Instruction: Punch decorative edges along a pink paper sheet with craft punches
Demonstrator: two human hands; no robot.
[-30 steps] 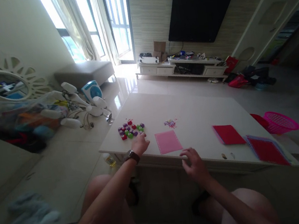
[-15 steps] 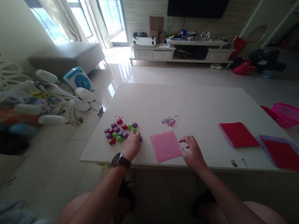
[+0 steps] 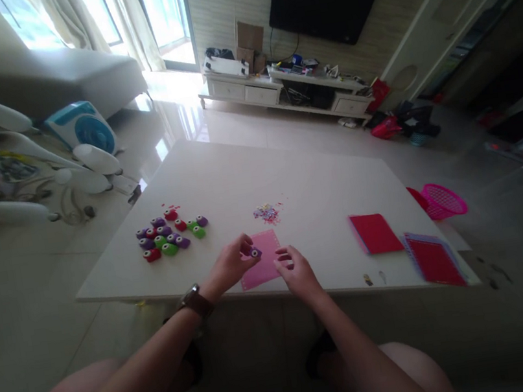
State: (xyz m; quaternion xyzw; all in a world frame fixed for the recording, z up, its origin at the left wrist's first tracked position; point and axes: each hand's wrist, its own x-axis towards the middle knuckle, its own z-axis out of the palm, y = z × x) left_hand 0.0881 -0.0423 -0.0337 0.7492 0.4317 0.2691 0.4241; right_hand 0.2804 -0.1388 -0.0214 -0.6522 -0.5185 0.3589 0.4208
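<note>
My left hand (image 3: 235, 265) grips a small purple craft punch (image 3: 255, 252) with a round pale spot, held over a pink sheet of paper (image 3: 262, 268). Small punched marks run along the sheet's edges. At the sheet's right edge is my right hand (image 3: 299, 274), its thumb and fingers curved and apart, with nothing visible between them. Whether its thumb touches the paper I cannot tell. Left of my left hand stands a group of red, purple and green craft punches (image 3: 170, 249). A small heap of coloured paper bits (image 3: 267, 213) lies beyond the sheet.
On the white table's (image 3: 218, 169) right side lie a red-topped paper stack (image 3: 378, 233) and another stack of red and bluish sheets (image 3: 434, 260). Two small items, one brownish (image 3: 368, 279), sit near the front edge. Past the right edge is a pink basket (image 3: 444, 200).
My left hand has lifted a purple punch from the group and brought it right, over the pink sheet. The right hand stays by the sheet's right edge. The whole view has shifted.
</note>
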